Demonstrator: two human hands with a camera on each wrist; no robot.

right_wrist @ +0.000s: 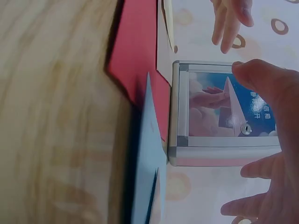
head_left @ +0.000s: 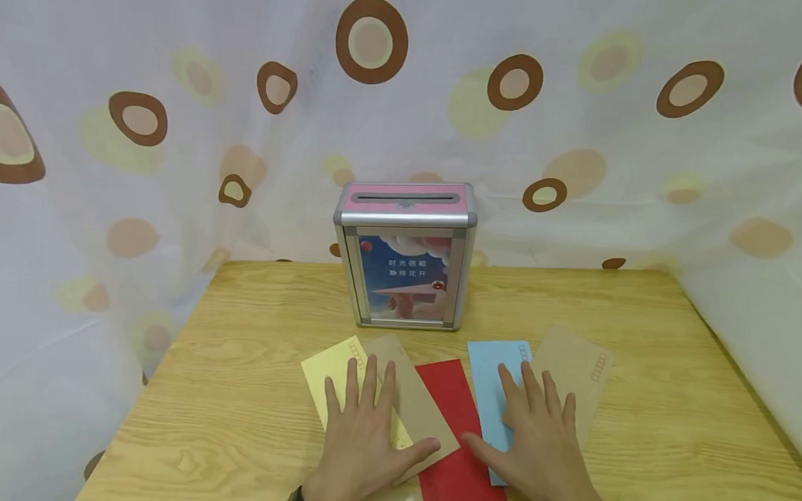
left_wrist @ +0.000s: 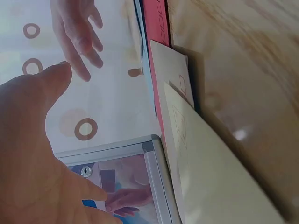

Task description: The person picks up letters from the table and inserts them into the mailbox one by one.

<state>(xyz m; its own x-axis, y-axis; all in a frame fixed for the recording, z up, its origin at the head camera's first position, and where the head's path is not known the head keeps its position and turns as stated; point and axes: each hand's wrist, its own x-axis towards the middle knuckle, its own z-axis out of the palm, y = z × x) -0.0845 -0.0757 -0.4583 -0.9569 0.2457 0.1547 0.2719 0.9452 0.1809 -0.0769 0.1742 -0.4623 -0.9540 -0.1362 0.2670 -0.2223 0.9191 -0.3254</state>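
Note:
Fingers spread and straight, my left hand (head_left: 361, 444) is held above a yellow envelope (head_left: 332, 360) and a brown envelope (head_left: 422, 410). The left wrist view has a gap between that hand and the pale yellow envelope (left_wrist: 210, 168). My right hand (head_left: 545, 447), also spread with nothing in it, hovers over a blue envelope (head_left: 491, 379) and a second brown envelope (head_left: 585, 371). Between the hands lies a red envelope (head_left: 462, 474), partly under its neighbours. The envelopes fan out and overlap on the wooden table. Parts of them are hidden beneath my hands.
A silver-framed letter box (head_left: 405, 221) with a pink slotted top stands upright behind the envelopes. Its front has a picture panel and a small lock (right_wrist: 246, 128). A white curtain (head_left: 432, 111) with brown rings hangs behind and beside the wooden table (head_left: 250, 393).

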